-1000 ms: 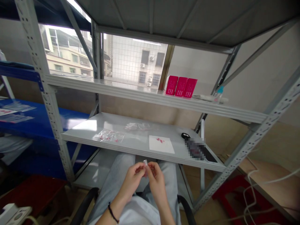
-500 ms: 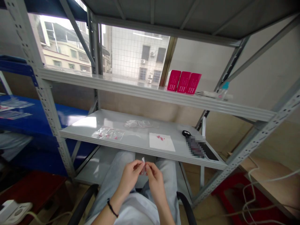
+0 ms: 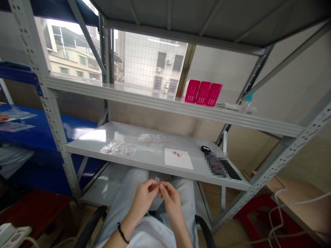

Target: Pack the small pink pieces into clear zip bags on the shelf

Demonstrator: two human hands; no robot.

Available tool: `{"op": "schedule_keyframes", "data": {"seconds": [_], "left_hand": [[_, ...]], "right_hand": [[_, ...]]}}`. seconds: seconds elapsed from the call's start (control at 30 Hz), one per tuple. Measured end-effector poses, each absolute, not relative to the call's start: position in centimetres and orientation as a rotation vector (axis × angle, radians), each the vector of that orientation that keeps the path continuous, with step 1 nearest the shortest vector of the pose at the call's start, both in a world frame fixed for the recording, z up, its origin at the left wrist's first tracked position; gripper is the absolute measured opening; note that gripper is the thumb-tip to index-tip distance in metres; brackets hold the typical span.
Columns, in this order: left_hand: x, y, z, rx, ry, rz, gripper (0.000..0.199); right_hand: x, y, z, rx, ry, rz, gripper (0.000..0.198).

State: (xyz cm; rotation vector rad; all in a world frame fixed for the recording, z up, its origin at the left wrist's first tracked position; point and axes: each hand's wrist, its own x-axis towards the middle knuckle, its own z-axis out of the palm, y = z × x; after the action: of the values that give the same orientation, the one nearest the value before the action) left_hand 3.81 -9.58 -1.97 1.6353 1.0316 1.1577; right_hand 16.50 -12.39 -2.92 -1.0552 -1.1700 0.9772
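Observation:
My left hand and my right hand meet over my lap, below the front edge of a grey metal shelf. Together they pinch a small clear plastic bag with something pink inside; the fingers hide most of it. On the shelf just beyond lie a white paper sheet with a few pink bits, a clear bag of pink pieces to the left, and more clear bags farther back.
Three pink boxes stand on the upper shelf. A black object and a blurred item lie at the shelf's right. A blue rack is at the left, white cables at the right, chair arms below.
The hands have drawn slightly lower and closer together, and the small bag now shows less above the fingers. The view has shifted a little.

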Motion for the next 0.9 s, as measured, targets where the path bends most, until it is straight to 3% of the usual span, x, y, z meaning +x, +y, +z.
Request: {"op": "schedule_keyframes", "data": {"seconds": [0.17, 0.53, 0.9], "left_hand": [[3.7, -9.7, -2.0, 1.835, 1.06, 1.118, 0.029], [2.4, -11.3, -1.3, 1.513, 0.801, 0.851, 0.027], [3.0, -13.6, -1.5, 2.036, 1.051, 1.049, 0.03]], "right_hand": [[16.8, -12.4, -2.5, -1.101, -1.203, 0.933, 0.026], [17.5, -14.1, -3.0, -1.135, -1.289, 0.961, 0.026], [16.8, -15.4, -3.6, -1.057, -1.268, 0.988, 0.031]]}}
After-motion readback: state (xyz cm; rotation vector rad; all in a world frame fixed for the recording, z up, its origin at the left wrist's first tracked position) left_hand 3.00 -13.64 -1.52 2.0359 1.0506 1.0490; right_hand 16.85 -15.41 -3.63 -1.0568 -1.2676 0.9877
